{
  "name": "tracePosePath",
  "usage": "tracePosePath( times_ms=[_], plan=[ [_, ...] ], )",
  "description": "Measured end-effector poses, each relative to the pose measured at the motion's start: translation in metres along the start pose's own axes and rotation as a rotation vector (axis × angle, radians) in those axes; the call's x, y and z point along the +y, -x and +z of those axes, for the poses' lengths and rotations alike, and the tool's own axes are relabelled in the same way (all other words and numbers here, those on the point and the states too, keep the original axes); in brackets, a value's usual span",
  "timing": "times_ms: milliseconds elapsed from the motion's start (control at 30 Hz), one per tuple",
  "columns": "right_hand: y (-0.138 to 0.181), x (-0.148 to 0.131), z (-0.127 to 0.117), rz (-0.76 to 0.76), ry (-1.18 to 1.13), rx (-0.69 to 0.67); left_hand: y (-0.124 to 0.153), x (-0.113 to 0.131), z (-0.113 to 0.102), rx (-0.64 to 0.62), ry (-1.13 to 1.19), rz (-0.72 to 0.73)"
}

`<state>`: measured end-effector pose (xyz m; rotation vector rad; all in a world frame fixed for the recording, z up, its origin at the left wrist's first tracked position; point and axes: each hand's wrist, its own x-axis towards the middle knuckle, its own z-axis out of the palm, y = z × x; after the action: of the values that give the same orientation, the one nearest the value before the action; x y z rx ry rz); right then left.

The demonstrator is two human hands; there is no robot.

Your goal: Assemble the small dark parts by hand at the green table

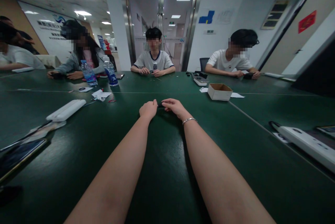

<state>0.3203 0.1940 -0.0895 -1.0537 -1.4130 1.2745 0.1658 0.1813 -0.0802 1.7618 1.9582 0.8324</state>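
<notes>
Both my arms reach forward over the green table (pixel 162 182). A small black object (pixel 160 105) lies between my hands, too small and too far off to name. My left hand (pixel 148 109) is closed in a fist-like grip at the object's left end. From the right, my right hand (pixel 173 106) pinches the same object between thumb and fingers. A silver bracelet (pixel 189 120) circles my right wrist. Most of the object is hidden by my fingers.
Left are a white power strip (pixel 66 110), a phone (pixel 21 156), paper scraps (pixel 101 95) and water bottles (pixel 110 73). An open box (pixel 220 92) stands ahead right; another power strip (pixel 307 142) lies right. Across the table sit several people, among them a person (pixel 154 58) directly opposite.
</notes>
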Motion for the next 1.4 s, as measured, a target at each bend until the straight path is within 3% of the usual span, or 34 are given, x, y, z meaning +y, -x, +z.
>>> tracePosePath(
  times_ms=[400, 667, 1000, 1400],
  plan=[
    [0.001, -0.005, 0.004, 0.042, -0.005, 0.078, -0.005, -0.008, 0.006, -0.013, 0.124, 0.139],
    [0.001, -0.003, 0.003, 0.024, -0.069, 0.129, -0.016, -0.018, 0.015, 0.032, 0.365, 0.22],
    [-0.001, 0.001, 0.0, 0.028, -0.095, 0.158, -0.028, -0.025, 0.022, -0.12, 0.383, 0.253],
    [-0.002, 0.002, 0.0, 0.034, -0.083, 0.116, -0.027, -0.024, 0.019, -0.143, 0.285, 0.177]
  ],
)
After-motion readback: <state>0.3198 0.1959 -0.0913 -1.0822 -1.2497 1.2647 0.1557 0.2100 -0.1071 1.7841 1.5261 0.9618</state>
